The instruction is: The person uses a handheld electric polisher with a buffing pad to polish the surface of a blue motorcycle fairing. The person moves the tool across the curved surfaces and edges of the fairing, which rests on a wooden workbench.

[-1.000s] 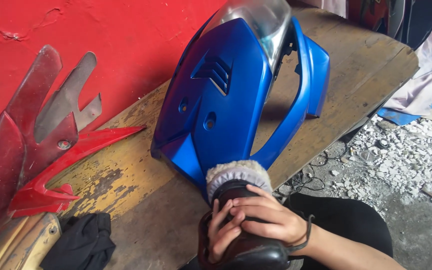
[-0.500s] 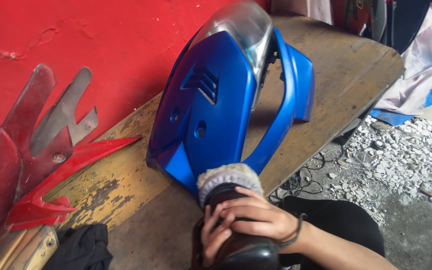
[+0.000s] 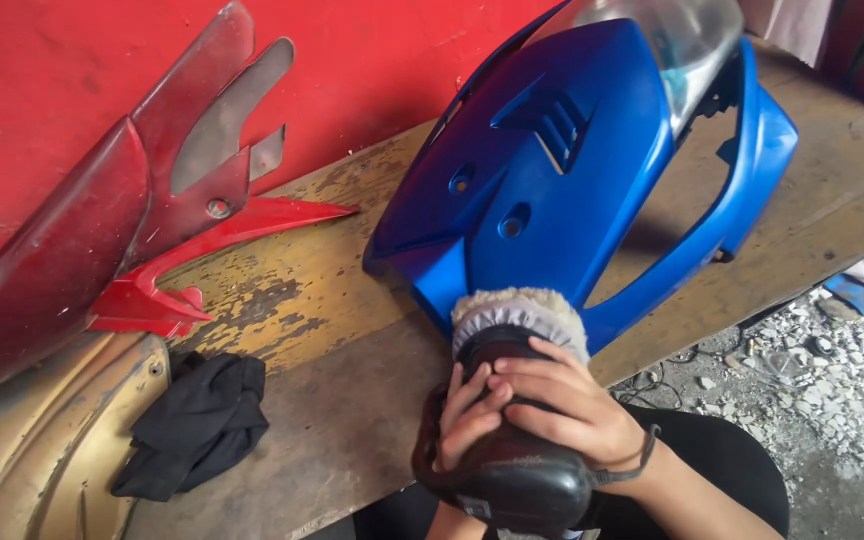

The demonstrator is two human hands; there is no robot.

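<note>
A glossy blue motorcycle front fairing (image 3: 552, 170) with a clear headlight lens (image 3: 687, 40) lies on a worn wooden bench (image 3: 332, 370). A black handheld polisher (image 3: 512, 470) with a fluffy white wool pad (image 3: 517, 312) presses against the fairing's lower tip. My right hand (image 3: 562, 405) wraps over the polisher's head from the right. My left hand (image 3: 467, 420) grips the same head from the left, its fingers under the right hand's. A dark band circles my right wrist.
Dark red and bright red fairing panels (image 3: 122, 250) lean against the red wall at left. A black cloth (image 3: 197, 425) lies on the bench beside a gold-coloured panel (image 3: 62, 450). Gravel and rubble (image 3: 832, 380) cover the ground at right.
The view has moved closer and shifted right, so the blue fairing fills more of the frame. Both hands stay clasped on the polisher, its pad still at the fairing's lower tip.
</note>
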